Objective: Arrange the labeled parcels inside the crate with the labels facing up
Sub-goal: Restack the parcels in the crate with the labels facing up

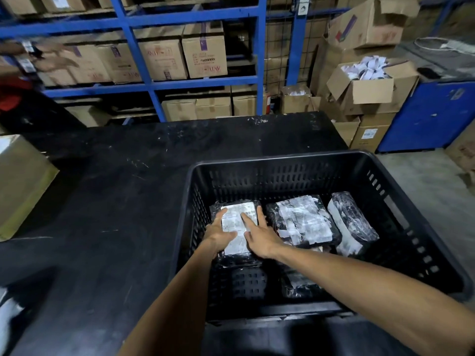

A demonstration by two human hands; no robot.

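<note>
A black slotted plastic crate stands on the black table. Inside at the left lies a black-wrapped parcel with its white label facing up. My left hand rests on its left edge and my right hand lies flat on its right side, fingers spread over the label. A second parcel with a torn white label facing up lies in the middle. A third parcel leans on its side at the right. Another black parcel lies near the front, partly hidden under my right arm.
The black table stretches to the left of the crate. A cardboard box sits at the table's left edge. Blue shelving with cartons stands behind. Another person's arm shows at the upper left. Open cartons stack at the right.
</note>
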